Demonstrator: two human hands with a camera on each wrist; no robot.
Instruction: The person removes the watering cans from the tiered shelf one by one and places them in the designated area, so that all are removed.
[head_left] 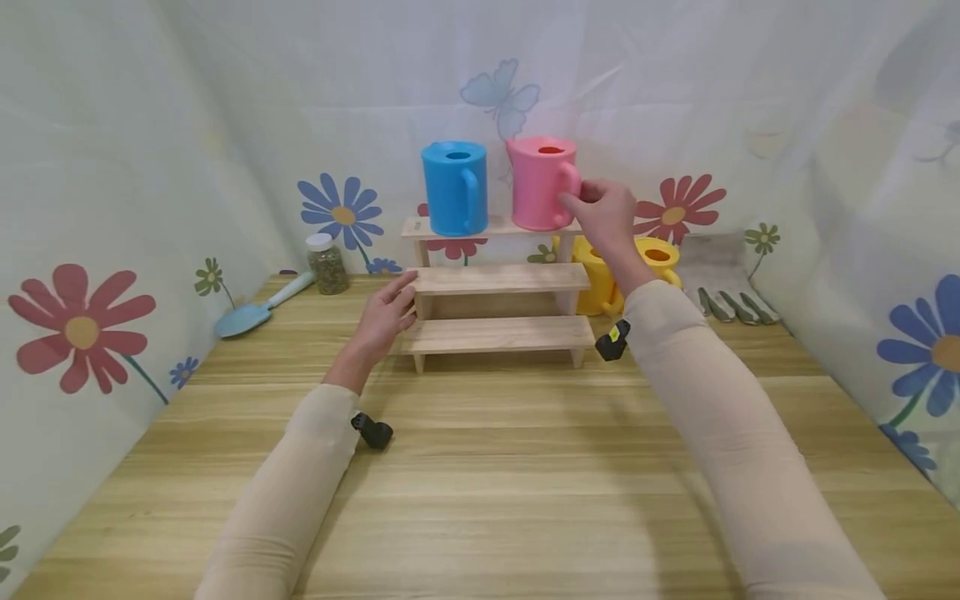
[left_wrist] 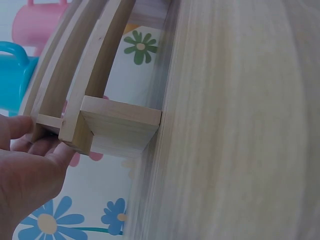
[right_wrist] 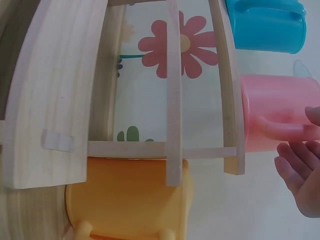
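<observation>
On the top step of a three-tier wooden shelf (head_left: 501, 279) stand a blue watering can (head_left: 447, 193) and, to its right, a pink watering can (head_left: 534, 187). My right hand (head_left: 606, 218) pinches the pink can's handle from the right; in the right wrist view its thumb and fingers lie on either side of that handle (right_wrist: 287, 131). The pink can's base is right at the top board. My left hand (head_left: 381, 321) holds the shelf's left end at the middle step, thumb and fingers around the wood in the left wrist view.
Yellow watering cans (head_left: 657, 257) stand on the wooden table (head_left: 480, 483) behind my right forearm. Garden gloves (head_left: 723, 287) lie at the back right. A jar with a white lid (head_left: 327, 265) and a light blue trowel (head_left: 251, 315) are at the back left. Flowered curtains enclose the table.
</observation>
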